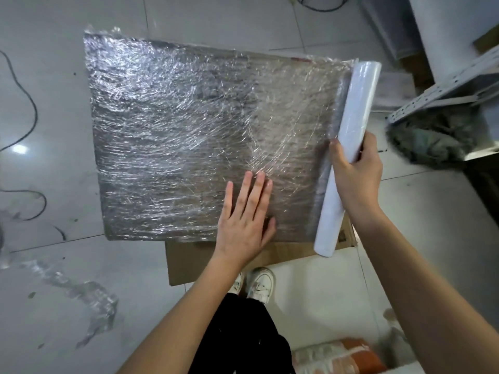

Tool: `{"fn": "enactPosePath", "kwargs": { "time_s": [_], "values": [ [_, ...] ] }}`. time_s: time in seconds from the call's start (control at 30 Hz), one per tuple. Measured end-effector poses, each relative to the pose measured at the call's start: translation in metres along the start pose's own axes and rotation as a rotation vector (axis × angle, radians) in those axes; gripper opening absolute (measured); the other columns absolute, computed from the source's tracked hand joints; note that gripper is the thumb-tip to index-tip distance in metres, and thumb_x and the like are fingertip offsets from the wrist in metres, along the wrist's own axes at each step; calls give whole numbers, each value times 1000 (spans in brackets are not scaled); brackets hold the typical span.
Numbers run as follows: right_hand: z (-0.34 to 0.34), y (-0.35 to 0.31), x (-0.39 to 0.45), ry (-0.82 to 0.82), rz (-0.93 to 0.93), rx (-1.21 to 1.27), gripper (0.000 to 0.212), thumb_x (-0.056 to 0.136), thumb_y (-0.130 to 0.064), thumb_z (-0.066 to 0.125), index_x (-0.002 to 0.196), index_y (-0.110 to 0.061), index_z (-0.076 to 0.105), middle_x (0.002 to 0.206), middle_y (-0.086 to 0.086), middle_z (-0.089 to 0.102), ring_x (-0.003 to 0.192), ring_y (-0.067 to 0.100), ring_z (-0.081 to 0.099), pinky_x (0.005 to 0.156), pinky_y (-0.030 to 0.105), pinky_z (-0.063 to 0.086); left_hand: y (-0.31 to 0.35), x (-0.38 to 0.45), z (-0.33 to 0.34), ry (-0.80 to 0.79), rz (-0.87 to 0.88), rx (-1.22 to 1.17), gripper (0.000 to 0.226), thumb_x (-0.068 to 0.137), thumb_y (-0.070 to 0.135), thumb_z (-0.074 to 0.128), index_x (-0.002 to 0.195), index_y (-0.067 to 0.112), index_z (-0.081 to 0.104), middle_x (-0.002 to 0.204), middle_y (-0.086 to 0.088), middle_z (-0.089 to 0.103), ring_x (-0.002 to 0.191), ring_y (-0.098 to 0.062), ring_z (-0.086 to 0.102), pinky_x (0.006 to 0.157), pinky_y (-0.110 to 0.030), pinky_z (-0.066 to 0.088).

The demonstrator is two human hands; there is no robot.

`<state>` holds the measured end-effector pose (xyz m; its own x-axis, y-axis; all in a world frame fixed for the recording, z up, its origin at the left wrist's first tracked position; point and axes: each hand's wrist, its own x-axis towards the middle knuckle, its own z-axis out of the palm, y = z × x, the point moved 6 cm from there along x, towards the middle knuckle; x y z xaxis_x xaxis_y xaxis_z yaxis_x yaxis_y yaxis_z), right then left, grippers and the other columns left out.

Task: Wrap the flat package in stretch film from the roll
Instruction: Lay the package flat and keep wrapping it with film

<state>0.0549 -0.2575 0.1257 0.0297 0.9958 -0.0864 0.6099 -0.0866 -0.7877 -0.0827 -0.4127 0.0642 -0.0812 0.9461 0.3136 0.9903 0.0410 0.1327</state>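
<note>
Your left hand [244, 220] presses flat, fingers straight, on the film-covered package [189, 136] lying on the floor to pin it, while your right hand [356, 171] grips the roll [351, 147] along the package's right edge, keeping the film taut.

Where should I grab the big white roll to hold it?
Grab the roll around its middle, coming from its right side, as the right hand does. It's a long round tube, so fingers curl around it, and the film leaves its left side.
</note>
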Motion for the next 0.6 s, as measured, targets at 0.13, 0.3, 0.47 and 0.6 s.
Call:
{"fn": "enactPosePath", "kwargs": {
  "time_s": [0.13,0.3,0.47,0.6],
  "values": [
    [-2,1,-2,5,2,11,21,85,-36,63,99,-24,52,78,-13,55,70,3,54,69,29,49,25,3,-1,14,267,-18,61,93,30,45,146,4,28,154,-10,26,146,-27,15,120,-46,8],
    [-8,6,0,16,19,-2,28,84,-33,67,100,-18,48,78,-16,53,69,1,52,64,19,40,46,3,20,-53,433,46,64,95,39,39,146,3,27,153,-10,25,143,-27,23,119,-47,11],
    [-11,11,-1,11,-23,-42,24,86,-32,65,89,-14,48,72,-14,51,62,2,50,53,14,34,47,-3,26,-61,455,122,76,92,51,37,147,2,24,153,-11,25,142,-29,22,118,-50,8],
    [-14,15,1,-21,-38,10,24,85,-33,67,86,-15,52,70,-13,51,59,-3,49,54,9,37,51,-3,26,-56,458,137,65,91,47,36,145,12,33,151,-15,27,140,-32,25,117,-52,8]
  ]
}}
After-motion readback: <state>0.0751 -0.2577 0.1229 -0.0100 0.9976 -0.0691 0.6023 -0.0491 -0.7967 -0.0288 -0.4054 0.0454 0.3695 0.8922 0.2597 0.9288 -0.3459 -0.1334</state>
